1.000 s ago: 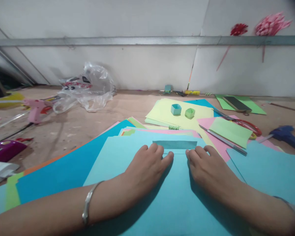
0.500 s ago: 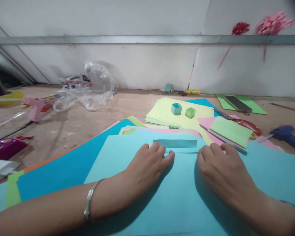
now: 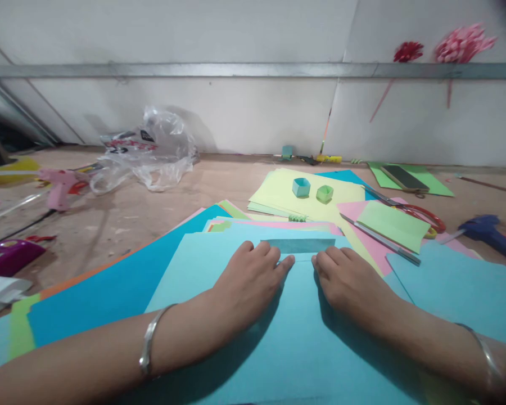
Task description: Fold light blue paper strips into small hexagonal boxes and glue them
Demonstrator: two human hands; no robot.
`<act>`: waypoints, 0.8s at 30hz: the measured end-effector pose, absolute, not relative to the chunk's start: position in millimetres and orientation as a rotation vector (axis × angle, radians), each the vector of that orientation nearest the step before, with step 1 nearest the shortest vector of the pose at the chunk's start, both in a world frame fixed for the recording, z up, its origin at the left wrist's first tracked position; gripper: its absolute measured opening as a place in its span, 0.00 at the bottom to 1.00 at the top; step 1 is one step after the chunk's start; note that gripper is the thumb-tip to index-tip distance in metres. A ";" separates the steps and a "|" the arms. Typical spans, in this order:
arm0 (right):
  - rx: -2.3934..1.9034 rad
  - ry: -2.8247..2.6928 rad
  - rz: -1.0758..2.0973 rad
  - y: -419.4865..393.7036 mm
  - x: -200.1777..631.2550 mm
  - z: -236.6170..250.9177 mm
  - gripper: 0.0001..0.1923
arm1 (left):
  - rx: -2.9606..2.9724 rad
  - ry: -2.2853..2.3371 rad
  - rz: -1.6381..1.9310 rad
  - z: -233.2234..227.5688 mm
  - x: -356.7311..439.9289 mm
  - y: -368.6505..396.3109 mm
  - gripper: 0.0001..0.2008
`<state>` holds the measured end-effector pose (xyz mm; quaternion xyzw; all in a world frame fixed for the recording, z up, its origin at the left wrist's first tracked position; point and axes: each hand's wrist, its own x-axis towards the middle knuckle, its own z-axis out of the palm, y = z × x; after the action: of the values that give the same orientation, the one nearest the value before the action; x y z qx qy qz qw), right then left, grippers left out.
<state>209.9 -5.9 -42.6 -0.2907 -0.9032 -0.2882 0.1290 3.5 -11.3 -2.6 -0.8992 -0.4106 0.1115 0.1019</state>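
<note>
I see my left hand [image 3: 247,281] and right hand [image 3: 348,281] lying flat, fingers loosely curled and gripping nothing, pressing a blue sheet [image 3: 295,326]. Its folded strip [image 3: 299,246] lies just beyond my fingertips, long axis running left to right.

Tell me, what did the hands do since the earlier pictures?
The right hand slid out to the right along the light blue sheet, then came back beside the left hand. The left hand stayed pressed flat near the folded strip. Nothing was picked up.
</note>
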 end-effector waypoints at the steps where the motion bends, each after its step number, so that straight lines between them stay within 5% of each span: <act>1: -0.851 -2.621 -0.835 -6.4 209.5 -42.2 0.13 | -2.651 -1.217 0.346 -0.2 3.1 -12.2 0.17; 19: -0.889 -2.652 -0.812 -8.2 207.8 -43.4 0.12 | -2.507 -1.345 0.445 0.6 4.2 -29.4 0.10; 24: -0.905 -2.659 -0.789 -9.6 207.8 -42.5 0.13 | -2.433 -1.297 0.119 2.4 -1.0 -26.3 0.11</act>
<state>207.8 -9.6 -42.5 -0.3083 -0.9056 -0.2688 0.1117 -1.0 -26.3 2.4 -0.8655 -0.4616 0.0423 0.1899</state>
